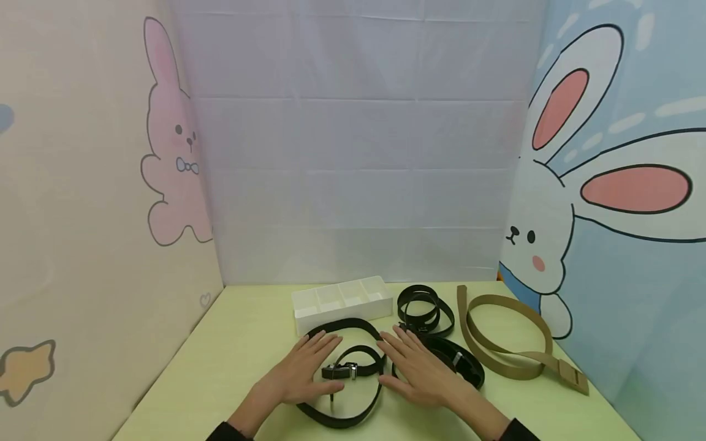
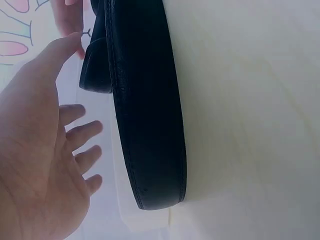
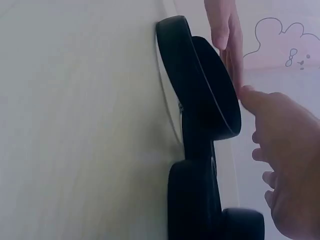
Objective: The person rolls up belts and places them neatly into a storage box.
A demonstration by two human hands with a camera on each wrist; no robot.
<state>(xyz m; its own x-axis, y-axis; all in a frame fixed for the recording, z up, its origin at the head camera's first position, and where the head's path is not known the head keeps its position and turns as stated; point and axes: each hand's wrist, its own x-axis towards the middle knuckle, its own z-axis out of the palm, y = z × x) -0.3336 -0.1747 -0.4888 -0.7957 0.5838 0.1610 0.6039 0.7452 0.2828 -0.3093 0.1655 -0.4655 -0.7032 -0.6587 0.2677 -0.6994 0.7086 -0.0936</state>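
Note:
A thin black belt (image 1: 339,422) stands loosely coiled on edge at the front of the table, its silver buckle (image 1: 353,370) near the middle of the loops. My left hand (image 1: 300,370) spreads over the belt's left side, fingers fairly straight and nothing gripped. On the other side my right hand (image 1: 421,370) is held out flat, between that belt and a second black belt (image 1: 470,365), which it partly hides. The left wrist view shows the black strap (image 2: 145,110) close up beside my hand, palm and relaxed fingers bare. In the right wrist view, coiled black belts (image 3: 200,85) lie beside the hand.
Behind the hands stands a white tray (image 1: 342,315) with several compartments. Another coiled black belt (image 1: 419,291) lies right of it. Farther right is a looped tan webbing belt (image 1: 513,300) with a matching buckle (image 1: 573,376). Walls with rabbit drawings flank the table (image 1: 198,367).

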